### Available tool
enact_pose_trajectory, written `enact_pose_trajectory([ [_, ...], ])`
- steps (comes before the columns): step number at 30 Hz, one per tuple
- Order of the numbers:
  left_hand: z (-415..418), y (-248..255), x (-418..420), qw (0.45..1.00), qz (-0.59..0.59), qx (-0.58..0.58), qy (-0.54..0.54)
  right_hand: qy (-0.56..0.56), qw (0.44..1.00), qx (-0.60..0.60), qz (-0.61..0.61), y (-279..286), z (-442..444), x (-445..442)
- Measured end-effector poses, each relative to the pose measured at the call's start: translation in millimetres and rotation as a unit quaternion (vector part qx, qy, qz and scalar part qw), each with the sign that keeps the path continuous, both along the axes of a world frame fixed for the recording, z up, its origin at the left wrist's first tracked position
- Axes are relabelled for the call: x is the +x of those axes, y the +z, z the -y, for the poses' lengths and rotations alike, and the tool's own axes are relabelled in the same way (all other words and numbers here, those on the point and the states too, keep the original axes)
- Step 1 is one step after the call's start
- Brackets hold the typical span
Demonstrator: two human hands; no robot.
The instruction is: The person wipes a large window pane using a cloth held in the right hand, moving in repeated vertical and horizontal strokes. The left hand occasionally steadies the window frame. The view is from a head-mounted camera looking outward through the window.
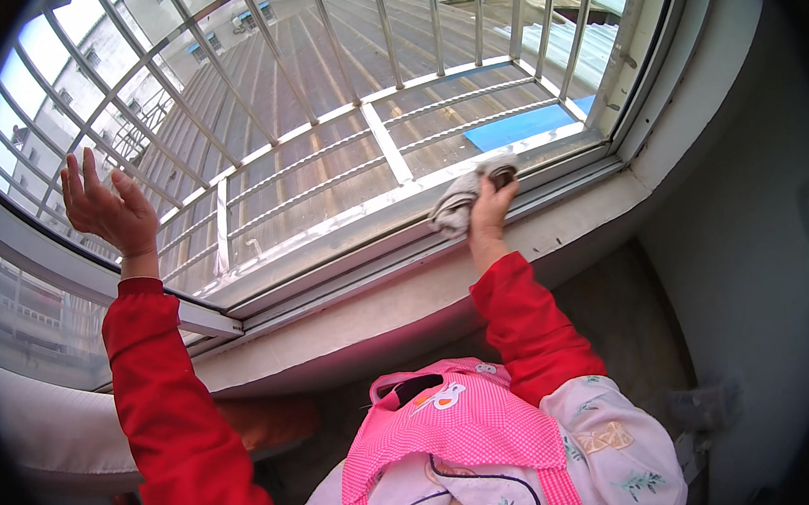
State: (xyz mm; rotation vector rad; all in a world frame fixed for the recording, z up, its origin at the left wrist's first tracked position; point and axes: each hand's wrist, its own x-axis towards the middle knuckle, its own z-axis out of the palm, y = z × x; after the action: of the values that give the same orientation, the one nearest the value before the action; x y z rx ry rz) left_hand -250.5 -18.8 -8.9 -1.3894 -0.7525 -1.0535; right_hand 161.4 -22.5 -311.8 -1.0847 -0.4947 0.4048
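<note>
My right hand (490,213) grips a crumpled grey-and-white cloth (456,208) over the lower window frame, near its right part. The metal sliding track (350,276) runs beneath it along the opening. Raised at the left, my left hand (112,209) holds nothing, its fingers apart and pointing up. It is nearest to the edge frame of the sliding window sash (45,248); whether it touches the frame cannot be told. Red sleeves cover both forearms.
Outside the opening stand metal security bars (323,43) with twisted lower rails. A pale windowsill (354,337) with a rough edge lies this side of the track. A light padded surface (58,431) is at the lower left, a wall (740,229) at the right.
</note>
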Motion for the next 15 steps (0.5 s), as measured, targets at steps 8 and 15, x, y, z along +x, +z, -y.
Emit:
enact_pose_trajectory([
  [8,0.9,1.3,2.6,1.000,-0.004,0.006,-0.002,-0.124,0.991,-0.043,0.013,17.3,-13.5,57.8],
  [15,1.0,1.4,5.3,1.000,0.001,0.019,0.003,-0.008,0.986,-0.055,0.158,19.8,14.5,-80.5],
])
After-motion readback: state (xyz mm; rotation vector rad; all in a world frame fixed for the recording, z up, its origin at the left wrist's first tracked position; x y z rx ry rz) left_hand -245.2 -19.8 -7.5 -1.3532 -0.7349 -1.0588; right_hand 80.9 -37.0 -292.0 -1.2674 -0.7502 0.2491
